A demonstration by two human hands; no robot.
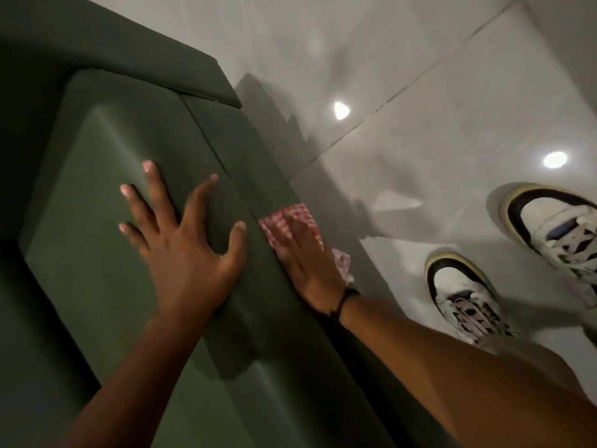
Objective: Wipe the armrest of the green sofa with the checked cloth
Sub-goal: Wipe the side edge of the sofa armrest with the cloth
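My left hand point(184, 250) lies flat and spread on the armrest point(97, 253) to steady me. My right hand point(302, 253) presses the checked cloth point(292, 215) flat against the armrest's outer face, grip apart, palm doing the wiping.

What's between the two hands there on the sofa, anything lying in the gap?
Nothing loose. In the head view, only bare green sofa armrest separates the left hand from the right hand, which presses the checked cloth flat.
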